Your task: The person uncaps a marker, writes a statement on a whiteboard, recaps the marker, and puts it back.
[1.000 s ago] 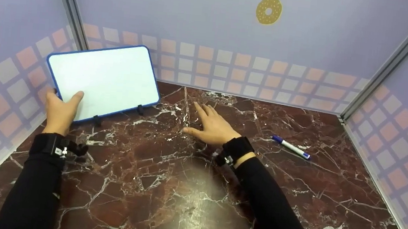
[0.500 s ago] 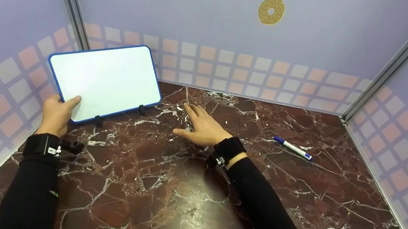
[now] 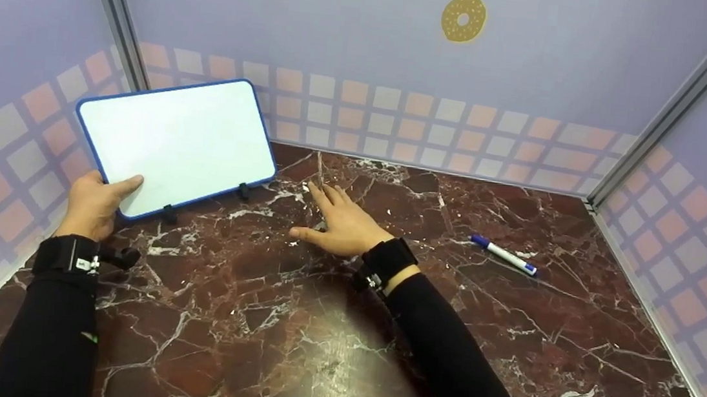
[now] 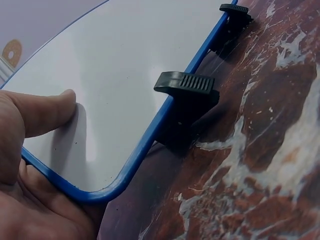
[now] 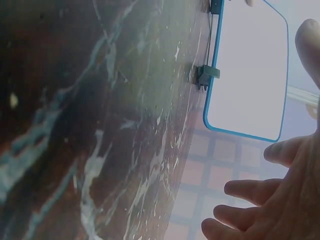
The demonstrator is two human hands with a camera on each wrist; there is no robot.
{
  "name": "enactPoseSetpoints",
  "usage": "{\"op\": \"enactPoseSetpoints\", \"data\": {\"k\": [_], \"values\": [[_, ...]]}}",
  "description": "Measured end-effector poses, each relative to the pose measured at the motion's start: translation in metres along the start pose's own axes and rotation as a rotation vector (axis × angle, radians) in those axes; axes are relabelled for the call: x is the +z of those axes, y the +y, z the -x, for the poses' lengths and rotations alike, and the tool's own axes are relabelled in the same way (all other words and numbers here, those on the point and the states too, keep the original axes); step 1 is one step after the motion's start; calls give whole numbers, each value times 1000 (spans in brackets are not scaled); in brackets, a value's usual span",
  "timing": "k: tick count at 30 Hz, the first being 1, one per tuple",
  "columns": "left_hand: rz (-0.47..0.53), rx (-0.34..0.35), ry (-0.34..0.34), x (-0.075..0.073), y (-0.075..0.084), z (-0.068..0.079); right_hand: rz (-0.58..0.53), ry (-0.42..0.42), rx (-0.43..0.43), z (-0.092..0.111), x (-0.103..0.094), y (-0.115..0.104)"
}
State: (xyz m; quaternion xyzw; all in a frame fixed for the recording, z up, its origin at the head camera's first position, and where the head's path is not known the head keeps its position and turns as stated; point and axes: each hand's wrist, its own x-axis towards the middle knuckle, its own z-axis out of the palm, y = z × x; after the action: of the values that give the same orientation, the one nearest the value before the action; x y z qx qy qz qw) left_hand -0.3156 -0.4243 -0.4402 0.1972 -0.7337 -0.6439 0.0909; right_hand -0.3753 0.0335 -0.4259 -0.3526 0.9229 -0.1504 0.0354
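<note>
A small whiteboard (image 3: 180, 143) with a blue frame leans at the back left, its lower edge on two black clips (image 4: 186, 84) that stand on the table. My left hand (image 3: 93, 203) grips the board's lower left side. In the left wrist view its thumb lies over the white face and the other fingers go behind the frame. My right hand (image 3: 344, 225) is apart from the board, to its right, low over the table with straight, spread fingers. Between those fingers (image 5: 252, 191) nothing is held, as the right wrist view shows.
A whiteboard marker (image 3: 504, 255) with blue ends lies on the dark red marbled table (image 3: 248, 344), right of my right hand. Small white crumbs dot the surface around that hand. Purple panels (image 3: 368, 44) with checked bands close off the back and both sides.
My right hand has shifted left, toward the whiteboard. The left hand has slipped slightly down the board's side and kept its grip. The marker has stayed put.
</note>
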Motion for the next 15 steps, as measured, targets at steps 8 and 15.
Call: {"op": "enactPoseSetpoints", "data": {"k": [8, 15], "values": [[30, -14, -80, 0, 0, 1, 9, -5, -19, 1, 3, -4], [106, 16, -99, 0, -1, 6, 9, 5, -25, 3, 3, -6]]}}
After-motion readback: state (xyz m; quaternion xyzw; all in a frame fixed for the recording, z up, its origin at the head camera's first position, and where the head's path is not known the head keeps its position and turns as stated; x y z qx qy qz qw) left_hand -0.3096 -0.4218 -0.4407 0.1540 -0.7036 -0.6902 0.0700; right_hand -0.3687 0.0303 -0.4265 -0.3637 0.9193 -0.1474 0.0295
